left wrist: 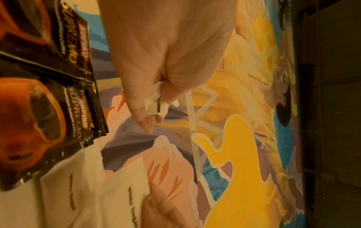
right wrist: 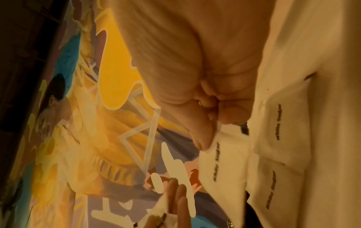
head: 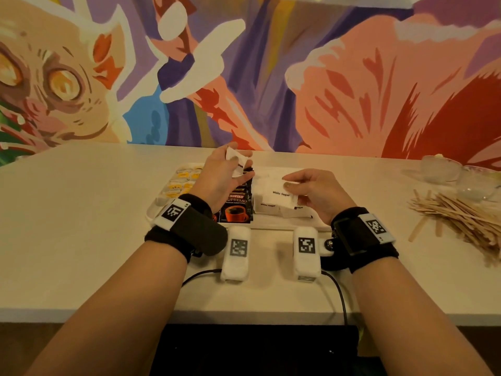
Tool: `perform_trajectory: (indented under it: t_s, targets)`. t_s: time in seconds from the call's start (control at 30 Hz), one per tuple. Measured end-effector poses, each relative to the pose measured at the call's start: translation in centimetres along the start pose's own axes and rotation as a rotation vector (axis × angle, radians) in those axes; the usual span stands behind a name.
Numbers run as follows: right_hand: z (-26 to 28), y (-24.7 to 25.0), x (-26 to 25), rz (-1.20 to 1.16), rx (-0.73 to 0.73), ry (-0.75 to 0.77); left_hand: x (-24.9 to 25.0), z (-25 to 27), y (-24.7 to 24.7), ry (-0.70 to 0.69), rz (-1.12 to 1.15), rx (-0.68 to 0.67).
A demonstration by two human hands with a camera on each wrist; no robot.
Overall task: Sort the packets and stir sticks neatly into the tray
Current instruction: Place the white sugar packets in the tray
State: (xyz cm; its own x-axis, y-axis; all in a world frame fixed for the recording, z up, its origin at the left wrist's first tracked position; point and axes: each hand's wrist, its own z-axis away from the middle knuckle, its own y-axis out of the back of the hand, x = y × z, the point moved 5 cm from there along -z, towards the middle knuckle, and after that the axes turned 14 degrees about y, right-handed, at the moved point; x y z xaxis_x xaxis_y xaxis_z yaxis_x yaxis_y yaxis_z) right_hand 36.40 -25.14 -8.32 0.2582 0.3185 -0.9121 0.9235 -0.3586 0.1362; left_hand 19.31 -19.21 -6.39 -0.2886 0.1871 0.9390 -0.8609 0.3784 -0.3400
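A white tray [head: 151, 213] lies mid-table with yellow packets [head: 182, 183] at its left, black Kopiko coffee packets [head: 236, 206] in the middle and white sugar packets [head: 268, 206] at the right. My left hand [head: 230, 172] is raised over the tray's far side and pinches a small bunch of white sugar packets [head: 235, 161] [left wrist: 156, 101]. Over the sugar section my right hand [head: 303, 185] pinches one white sugar packet [head: 280, 195] [right wrist: 220, 162] by its edge. The wooden stir sticks [head: 458, 221] lie in a loose heap on the table at the right.
Two clear glass cups [head: 440, 168] stand at the far right behind the stick heap. A painted mural wall [head: 271, 71] runs along the table's back edge. Cables from the wrist cameras trail over the table's front edge [head: 244, 313].
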Motion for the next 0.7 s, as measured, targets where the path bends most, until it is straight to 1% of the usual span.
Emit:
perform_trajectory:
  t_s: [0.1,0.2,0.3,0.37,0.47,0.53,0.7]
  targets:
    - [0.1,-0.2,0.6,0.073,-0.060,-0.076,-0.1,-0.1,-0.1,0.011,0.014,-0.054]
    - [0.3,-0.4,0.8,0.146,-0.114,-0.127,-0.5,-0.2,-0.5,0.030,-0.094,-0.098]
    - [0.4,-0.9,0.8,0.089,-0.165,-0.153,-0.7,-0.3,-0.7,0.005,-0.194,-0.125]
    - [0.3,-0.9,0.7,0.093,-0.152,-0.133,-0.7,-0.3,-0.8,0.026,-0.164,-0.151]
    - [0.0,-0.1,0.4,0.135,-0.044,-0.041,-0.8,-0.1,-1.1,0.073,-0.098,-0.195]
    - [0.0,0.0,-0.1,0.093,-0.008,0.003,-0.8,0.0,-1.3,0.080,-0.060,-0.208]
    - [0.4,-1.5,-1.8,-0.165,-0.129,0.082,-0.7,0.2,-1.6,0.081,-0.035,-0.197]
